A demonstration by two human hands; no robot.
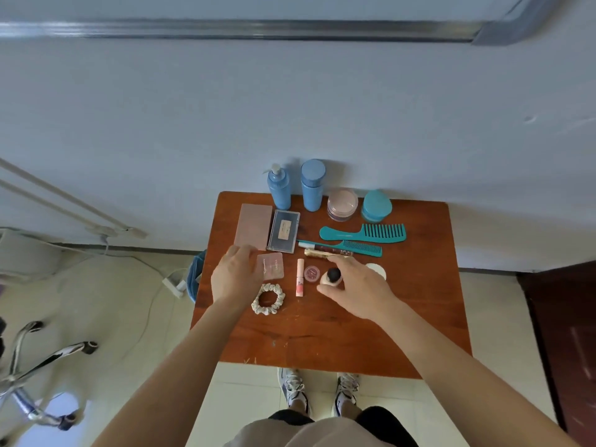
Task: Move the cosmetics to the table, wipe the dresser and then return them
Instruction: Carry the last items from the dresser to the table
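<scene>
Wooden table (322,333) carrying cosmetics: your left hand (233,279), fingers loosely spread, hovers beside the pink compact (271,266); scrunchie (268,299) and lip tube (300,277) lie centrally; your right hand (358,288) pinches a small bottle (332,276).

Both bare arms outstretched — left hand (233,277) loosely open, right hand (358,290) in a pinch.

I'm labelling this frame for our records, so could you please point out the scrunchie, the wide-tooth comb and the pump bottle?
scrunchie (268,299): head view, on its ruffled fabric ring, right side.
wide-tooth comb (361,235): head view, on its handle and spine.
pump bottle (279,188): head view, on its blue body.
</scene>
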